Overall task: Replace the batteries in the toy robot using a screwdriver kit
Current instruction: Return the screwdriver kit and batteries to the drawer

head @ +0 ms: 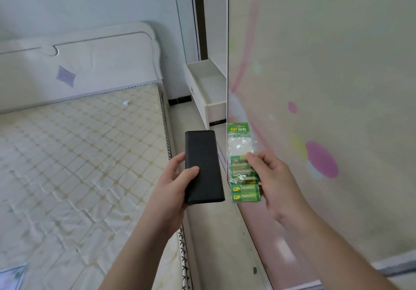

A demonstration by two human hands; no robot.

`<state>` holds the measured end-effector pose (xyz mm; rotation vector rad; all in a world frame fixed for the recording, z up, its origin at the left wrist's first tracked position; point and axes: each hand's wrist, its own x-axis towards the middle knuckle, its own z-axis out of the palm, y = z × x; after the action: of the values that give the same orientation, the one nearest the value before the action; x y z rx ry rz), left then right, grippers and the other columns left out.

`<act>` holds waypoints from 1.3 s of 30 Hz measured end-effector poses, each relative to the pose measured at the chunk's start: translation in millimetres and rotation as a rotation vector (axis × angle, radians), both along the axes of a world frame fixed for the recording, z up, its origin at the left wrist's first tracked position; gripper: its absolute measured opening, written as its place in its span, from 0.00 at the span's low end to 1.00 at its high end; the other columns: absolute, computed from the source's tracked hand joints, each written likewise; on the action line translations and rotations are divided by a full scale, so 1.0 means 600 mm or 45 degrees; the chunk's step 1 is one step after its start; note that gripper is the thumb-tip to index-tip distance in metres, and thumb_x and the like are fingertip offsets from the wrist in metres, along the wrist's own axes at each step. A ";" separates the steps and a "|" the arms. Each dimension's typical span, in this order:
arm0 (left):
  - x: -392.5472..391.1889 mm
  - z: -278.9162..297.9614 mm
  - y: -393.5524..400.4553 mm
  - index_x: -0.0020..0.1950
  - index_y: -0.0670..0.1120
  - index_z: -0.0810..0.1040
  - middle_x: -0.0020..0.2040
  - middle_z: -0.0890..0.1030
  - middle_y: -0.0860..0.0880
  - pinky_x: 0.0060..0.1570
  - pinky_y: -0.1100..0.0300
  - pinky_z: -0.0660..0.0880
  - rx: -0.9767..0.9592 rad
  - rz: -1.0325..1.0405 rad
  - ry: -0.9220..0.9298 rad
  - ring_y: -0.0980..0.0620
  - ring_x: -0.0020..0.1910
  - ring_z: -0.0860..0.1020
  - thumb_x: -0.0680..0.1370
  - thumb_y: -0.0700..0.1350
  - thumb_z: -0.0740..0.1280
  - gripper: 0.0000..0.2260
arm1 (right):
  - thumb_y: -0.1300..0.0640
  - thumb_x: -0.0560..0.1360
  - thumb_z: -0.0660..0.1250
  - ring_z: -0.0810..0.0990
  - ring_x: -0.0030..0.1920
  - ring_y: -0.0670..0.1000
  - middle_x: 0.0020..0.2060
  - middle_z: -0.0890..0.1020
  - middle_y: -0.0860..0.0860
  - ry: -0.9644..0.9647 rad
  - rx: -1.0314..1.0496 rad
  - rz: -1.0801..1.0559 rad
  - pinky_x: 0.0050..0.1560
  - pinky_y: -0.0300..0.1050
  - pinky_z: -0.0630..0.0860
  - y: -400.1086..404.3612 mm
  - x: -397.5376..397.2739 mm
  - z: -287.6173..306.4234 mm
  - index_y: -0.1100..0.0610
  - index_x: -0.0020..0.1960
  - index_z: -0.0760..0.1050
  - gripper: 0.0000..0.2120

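Between the bed and the wardrobe, held up in the air at mid-frame, a black case [203, 167] and a battery pack [243, 166] sit side by side, close but apart. The case is a flat, matte black rectangle with rounded corners, shut and unmarked on the face that shows, its long side running away from the camera. The left hand [174, 184] grips it from the left edge, thumb laid across the top face and fingers [180, 161] curled round the side. The battery pack is a clear plastic strip with a green printed header reading GP; its upper pocket looks empty and crinkled, while green and gold cells lie crosswise in the lower part. The right hand [273, 181] pinches the pack at its right edge, about midway down, thumb in front and fingers behind. Below and to the left lies the bed [78, 154], a bare quilted mattress with a diamond pattern, backed by a white headboard [90, 64]. At right stands a wardrobe door [326, 87] in pale cream with pink dots and a pink curved line. Beyond the hands an open white drawer [208, 87] juts out over the pale floor [191, 114].
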<state>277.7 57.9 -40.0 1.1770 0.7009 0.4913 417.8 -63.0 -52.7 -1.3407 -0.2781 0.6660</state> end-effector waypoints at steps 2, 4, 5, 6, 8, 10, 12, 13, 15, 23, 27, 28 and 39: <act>0.013 -0.002 0.001 0.66 0.52 0.74 0.52 0.84 0.46 0.36 0.59 0.78 -0.017 0.036 -0.001 0.51 0.44 0.83 0.79 0.39 0.63 0.17 | 0.55 0.77 0.67 0.79 0.35 0.52 0.35 0.79 0.54 0.004 0.005 0.030 0.39 0.49 0.76 0.011 0.019 -0.002 0.56 0.40 0.77 0.08; 0.020 -0.005 0.004 0.65 0.52 0.75 0.52 0.84 0.46 0.38 0.58 0.79 -0.027 0.065 0.006 0.51 0.45 0.83 0.79 0.39 0.63 0.16 | 0.55 0.77 0.67 0.79 0.35 0.52 0.35 0.80 0.53 0.006 0.012 0.062 0.39 0.50 0.77 0.022 0.032 -0.003 0.55 0.40 0.77 0.08; 0.023 -0.008 0.006 0.65 0.52 0.75 0.52 0.84 0.46 0.39 0.58 0.79 -0.028 0.078 0.008 0.51 0.45 0.83 0.79 0.39 0.63 0.16 | 0.55 0.77 0.67 0.79 0.35 0.52 0.35 0.80 0.53 0.010 0.018 0.070 0.39 0.50 0.77 0.029 0.036 -0.004 0.55 0.40 0.77 0.08; 0.025 -0.009 0.009 0.64 0.52 0.75 0.51 0.84 0.46 0.39 0.57 0.79 -0.027 0.090 0.010 0.51 0.45 0.83 0.79 0.39 0.63 0.16 | 0.55 0.77 0.67 0.79 0.35 0.52 0.35 0.80 0.53 0.015 0.025 0.075 0.39 0.50 0.77 0.035 0.040 -0.006 0.55 0.40 0.77 0.08; 0.029 -0.012 0.018 0.64 0.52 0.75 0.51 0.84 0.46 0.41 0.56 0.79 -0.022 0.115 0.013 0.51 0.45 0.83 0.79 0.39 0.63 0.16 | 0.55 0.77 0.67 0.79 0.35 0.52 0.35 0.80 0.53 0.024 0.032 0.087 0.38 0.48 0.76 0.048 0.046 -0.011 0.55 0.40 0.77 0.08; 0.033 -0.013 0.029 0.64 0.52 0.75 0.50 0.85 0.47 0.41 0.55 0.78 -0.014 0.130 0.010 0.52 0.45 0.83 0.79 0.39 0.63 0.15 | 0.55 0.77 0.67 0.80 0.34 0.51 0.35 0.80 0.53 0.041 0.031 0.106 0.37 0.47 0.77 0.063 0.050 -0.016 0.55 0.40 0.77 0.08; 0.040 -0.015 0.042 0.64 0.52 0.75 0.50 0.85 0.48 0.42 0.55 0.78 -0.019 0.156 0.007 0.53 0.44 0.83 0.79 0.39 0.63 0.15 | 0.54 0.77 0.67 0.80 0.34 0.50 0.35 0.80 0.53 0.046 0.020 0.124 0.36 0.47 0.78 0.079 0.056 -0.021 0.55 0.39 0.77 0.08; 0.045 -0.015 0.050 0.65 0.52 0.75 0.50 0.85 0.48 0.42 0.56 0.78 -0.023 0.161 0.009 0.53 0.44 0.83 0.79 0.40 0.63 0.15 | 0.54 0.77 0.67 0.81 0.35 0.51 0.36 0.81 0.53 0.043 0.016 0.127 0.37 0.47 0.78 0.087 0.061 -0.024 0.55 0.40 0.77 0.08; 0.059 -0.017 0.067 0.65 0.52 0.75 0.51 0.85 0.48 0.40 0.57 0.78 -0.027 0.171 0.012 0.53 0.44 0.83 0.79 0.40 0.63 0.16 | 0.53 0.77 0.67 0.81 0.35 0.52 0.36 0.81 0.53 0.033 0.019 0.118 0.38 0.50 0.78 0.103 0.071 -0.028 0.55 0.40 0.77 0.09; 0.131 -0.018 0.210 0.64 0.53 0.76 0.53 0.84 0.46 0.36 0.60 0.78 -0.020 0.153 -0.017 0.52 0.45 0.83 0.79 0.40 0.63 0.15 | 0.54 0.77 0.67 0.81 0.35 0.52 0.36 0.81 0.54 0.042 0.010 0.055 0.37 0.49 0.78 0.241 0.137 -0.035 0.57 0.42 0.78 0.07; 0.167 -0.028 0.304 0.65 0.54 0.74 0.49 0.85 0.47 0.37 0.60 0.77 0.051 0.190 0.005 0.53 0.43 0.83 0.79 0.40 0.64 0.16 | 0.55 0.77 0.67 0.81 0.35 0.52 0.36 0.81 0.54 0.008 -0.018 0.090 0.36 0.47 0.78 0.351 0.173 -0.033 0.57 0.43 0.78 0.07; 0.176 -0.028 0.326 0.65 0.53 0.74 0.49 0.85 0.48 0.37 0.60 0.77 0.053 0.191 0.006 0.53 0.43 0.83 0.79 0.40 0.64 0.16 | 0.55 0.77 0.67 0.80 0.36 0.53 0.36 0.81 0.55 -0.001 -0.026 0.101 0.38 0.50 0.77 0.378 0.181 -0.031 0.58 0.43 0.78 0.07; 0.241 0.012 0.545 0.65 0.53 0.75 0.51 0.84 0.47 0.35 0.62 0.77 0.034 0.148 -0.042 0.54 0.43 0.83 0.79 0.41 0.64 0.16 | 0.56 0.77 0.67 0.80 0.33 0.52 0.34 0.80 0.55 -0.019 0.011 0.124 0.36 0.47 0.78 0.578 0.272 0.010 0.61 0.44 0.76 0.08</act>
<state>422.4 385.0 -33.0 1.1544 0.7391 0.6180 580.8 283.7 -46.9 -1.3305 -0.3595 0.7354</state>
